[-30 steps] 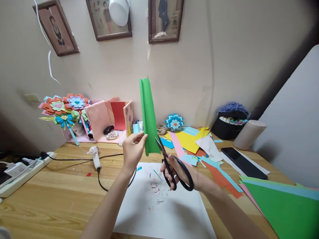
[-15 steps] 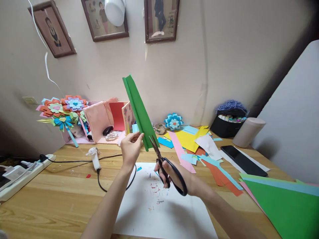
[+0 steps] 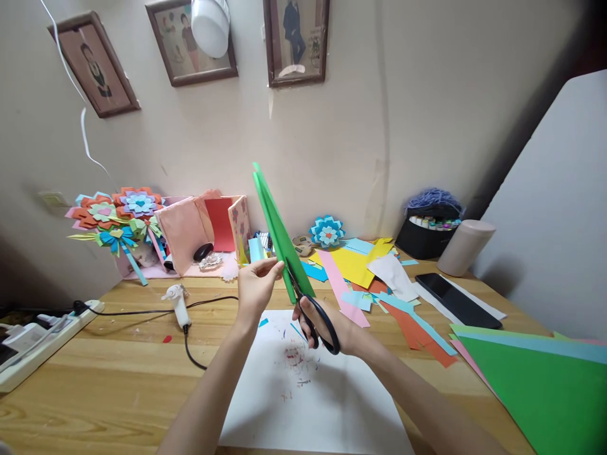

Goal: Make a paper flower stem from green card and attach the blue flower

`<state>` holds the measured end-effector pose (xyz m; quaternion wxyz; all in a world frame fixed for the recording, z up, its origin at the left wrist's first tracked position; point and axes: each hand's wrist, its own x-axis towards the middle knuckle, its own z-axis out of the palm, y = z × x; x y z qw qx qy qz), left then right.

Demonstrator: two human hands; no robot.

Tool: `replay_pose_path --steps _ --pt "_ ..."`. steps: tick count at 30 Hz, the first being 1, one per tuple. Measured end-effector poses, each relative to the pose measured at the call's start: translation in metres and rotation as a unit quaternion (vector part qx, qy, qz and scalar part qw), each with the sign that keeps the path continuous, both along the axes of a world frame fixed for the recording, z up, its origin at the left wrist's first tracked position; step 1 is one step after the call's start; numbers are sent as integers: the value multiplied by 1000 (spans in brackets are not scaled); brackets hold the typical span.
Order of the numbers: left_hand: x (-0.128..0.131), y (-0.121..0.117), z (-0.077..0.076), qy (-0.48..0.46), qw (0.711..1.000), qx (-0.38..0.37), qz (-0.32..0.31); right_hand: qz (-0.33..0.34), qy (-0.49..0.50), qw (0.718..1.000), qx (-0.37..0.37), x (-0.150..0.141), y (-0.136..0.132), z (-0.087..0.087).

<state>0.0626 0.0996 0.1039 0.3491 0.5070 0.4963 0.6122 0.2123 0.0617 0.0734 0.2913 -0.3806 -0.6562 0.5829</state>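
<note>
Between the thumb and fingers of my left hand (image 3: pixel 259 284) is the left edge of a folded green paper strip (image 3: pixel 281 230), which stands tilted up in the air. My right hand (image 3: pixel 332 325) is closed around the black handles of a pair of scissors (image 3: pixel 327 328). Their blades reach up against the lower part of the green paper, close to my left fingertips. How far the blades have cut into it I cannot make out. Beneath both hands lies a white sheet (image 3: pixel 303 411) with coloured marks.
Paper scraps, among them a yellow sheet (image 3: pixel 348 265), spread right of centre. A black phone (image 3: pixel 458 300) and stacked green paper (image 3: pixel 535 392) lie at right. A glue gun (image 3: pixel 178 305) with its cord is at left. Paper flowers (image 3: pixel 141 202) and a pink box (image 3: pixel 180 234) stand behind.
The green paper has come lower and turned so its fold shows more edge-on. The scissor blades have moved up onto it, nearer my left fingers, and their handles are closer together.
</note>
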Motion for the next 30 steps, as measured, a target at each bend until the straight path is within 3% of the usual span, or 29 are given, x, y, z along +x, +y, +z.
replay_pose_path --steps 4,9,15,23,30 --pt "-5 4 -1 -45 998 -36 -5 23 6 1000 -6 1 3 0" --pt "-5 4 0 -20 999 -34 2 39 9 999 -32 3 9 -6" --pt "-4 3 2 -67 991 -110 -33 14 26 998 -46 -2 10 -11" --pt "-7 5 0 -79 988 -124 -54 -31 -19 999 -7 -7 5 0" --pt "-7 6 -1 -78 987 -126 -70 -86 1 996 -17 -14 8 -19"
